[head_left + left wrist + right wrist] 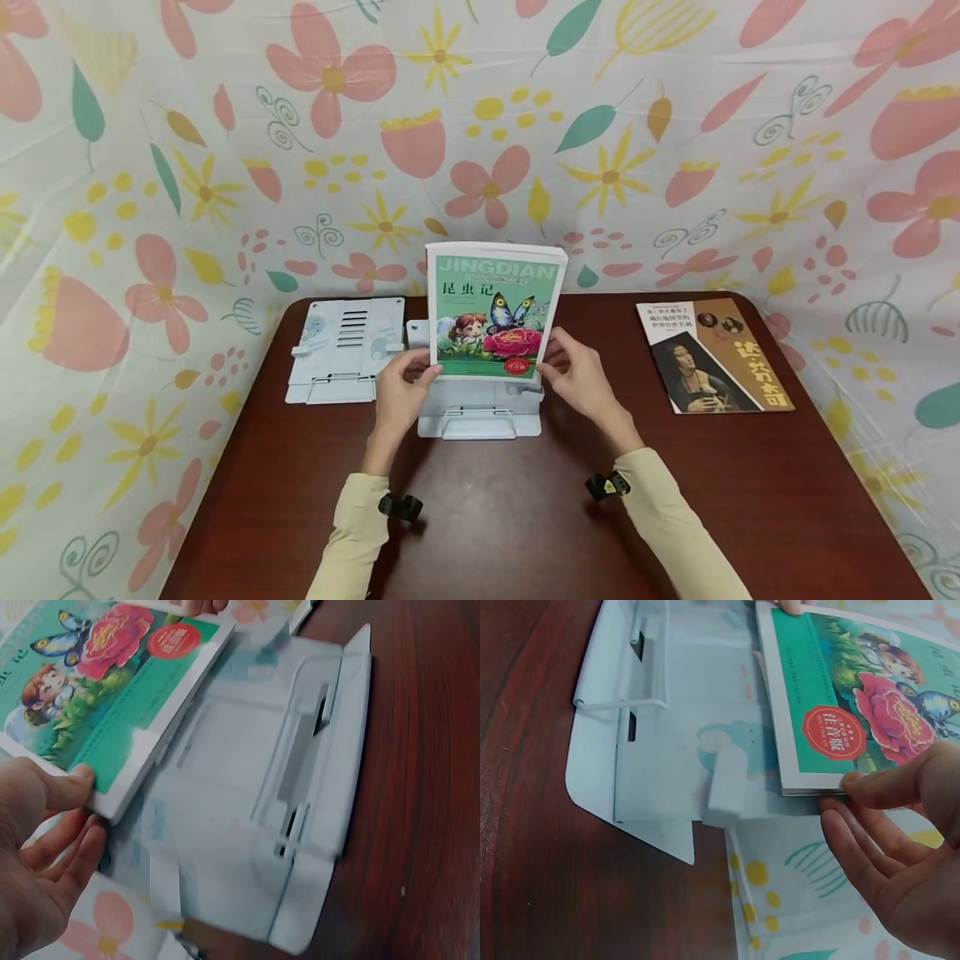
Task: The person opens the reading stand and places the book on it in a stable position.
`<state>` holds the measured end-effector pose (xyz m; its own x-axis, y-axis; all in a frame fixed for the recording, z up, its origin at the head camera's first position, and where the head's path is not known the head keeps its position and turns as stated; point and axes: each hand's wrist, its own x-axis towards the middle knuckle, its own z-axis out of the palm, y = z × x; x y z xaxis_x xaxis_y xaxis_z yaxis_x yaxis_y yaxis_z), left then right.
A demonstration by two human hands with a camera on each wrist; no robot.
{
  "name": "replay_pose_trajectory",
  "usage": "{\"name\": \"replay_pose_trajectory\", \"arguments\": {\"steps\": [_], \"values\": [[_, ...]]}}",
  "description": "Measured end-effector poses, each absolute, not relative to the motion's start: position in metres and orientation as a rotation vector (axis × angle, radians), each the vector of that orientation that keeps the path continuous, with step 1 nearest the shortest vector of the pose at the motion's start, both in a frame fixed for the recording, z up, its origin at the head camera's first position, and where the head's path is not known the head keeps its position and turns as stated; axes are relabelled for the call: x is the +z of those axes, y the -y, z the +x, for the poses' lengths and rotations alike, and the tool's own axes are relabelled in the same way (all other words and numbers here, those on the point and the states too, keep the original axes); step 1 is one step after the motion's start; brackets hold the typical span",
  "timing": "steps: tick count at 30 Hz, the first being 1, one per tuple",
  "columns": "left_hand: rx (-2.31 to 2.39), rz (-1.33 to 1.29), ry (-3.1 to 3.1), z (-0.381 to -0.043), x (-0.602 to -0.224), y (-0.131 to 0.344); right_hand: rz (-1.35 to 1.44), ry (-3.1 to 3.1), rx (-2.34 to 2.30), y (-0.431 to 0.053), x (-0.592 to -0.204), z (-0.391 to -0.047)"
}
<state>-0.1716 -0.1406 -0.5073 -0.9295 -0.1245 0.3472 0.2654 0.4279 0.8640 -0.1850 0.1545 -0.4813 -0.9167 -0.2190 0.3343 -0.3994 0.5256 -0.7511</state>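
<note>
A green-covered book (495, 312) with a butterfly and a pink flower stands nearly upright in the head view, just above a light blue book stand (480, 400). My left hand (401, 392) pinches its lower left corner, thumb on the cover and fingers behind. At the lower right corner my right hand (581, 375) pinches it the same way. Both wrist views show the book's bottom edge apart from the stand's ledge (319, 795). A white side clip (727, 784) sticks up from the stand near my right hand. The book hides the stand's upper part.
A second light blue book stand (337, 350) lies at the left of the dark wooden table (487, 517). On the right lies a brown and white book (712, 358) with a portrait on its cover. A flower-patterned cloth (487, 125) surrounds the table's back and sides.
</note>
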Motion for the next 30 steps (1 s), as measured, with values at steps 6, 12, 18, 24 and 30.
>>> {"name": "replay_pose_trajectory", "arguments": {"steps": [6,12,18,24,30], "values": [[-1.522,-0.11,2.356,-0.171,-0.516,0.149,0.538,2.568,1.276,-0.147,-0.484,-0.184],[-1.518,-0.135,2.351,-0.168,-0.52,0.153,0.54,2.563,1.239,-0.144,-0.492,-0.18],[-1.502,-0.154,2.341,-0.164,-0.528,0.155,0.532,2.597,1.243,-0.144,-0.505,-0.176],[-1.469,-0.141,2.367,-0.161,-0.533,0.154,0.504,2.62,1.221,-0.144,-0.512,-0.173],[-1.495,-0.098,2.368,-0.16,-0.539,0.152,0.472,2.637,1.198,-0.144,-0.516,-0.172]]}}
